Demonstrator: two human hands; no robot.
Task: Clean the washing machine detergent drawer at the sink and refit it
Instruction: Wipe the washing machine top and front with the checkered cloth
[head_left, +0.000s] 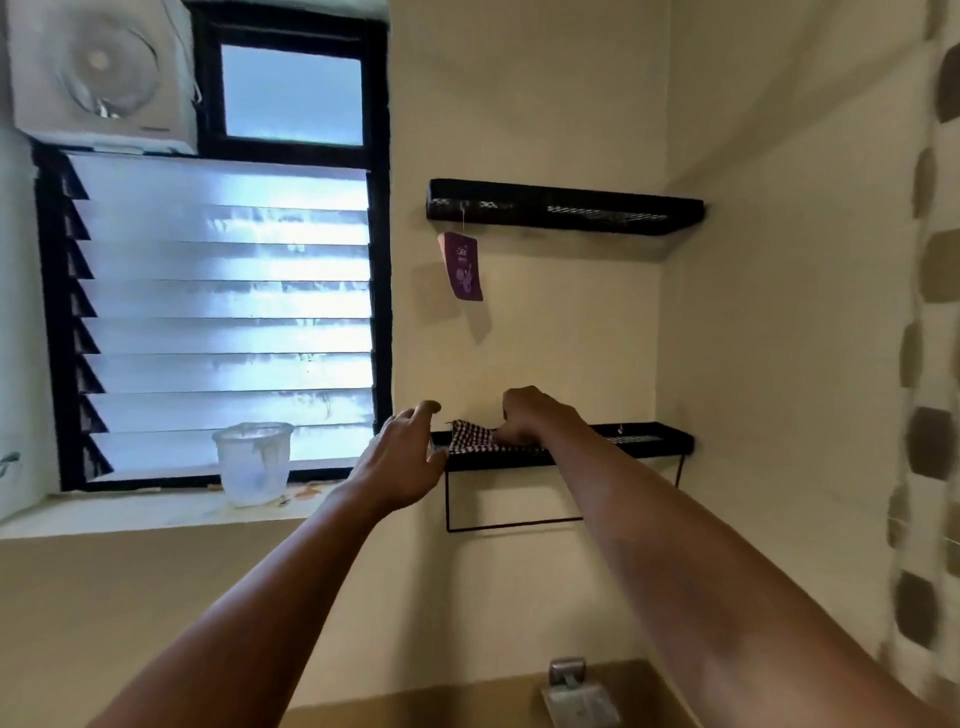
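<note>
Above lower shelf (655, 439), right hand (537, 415) pinches checked cloth (471, 439).

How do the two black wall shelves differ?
The upper shelf has only a purple tag dangling beneath it; the lower shelf carries a checked cloth under the right hand, with a thin rail below. Both are black, perforated and wall-mounted.

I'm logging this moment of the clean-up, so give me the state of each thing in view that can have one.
Checked cloth: lying bunched on the lower shelf, right hand on it.
Right hand: curled on the cloth; grip unclear.
Left hand: open, fingers spread, beside the cloth.
Upper shelf: purple sachet hanging below it.
Plastic cup: upright on the windowsill, cloudy.
Louvre window: slats tilted.
Exhaust fan: too blurred to tell.
</note>
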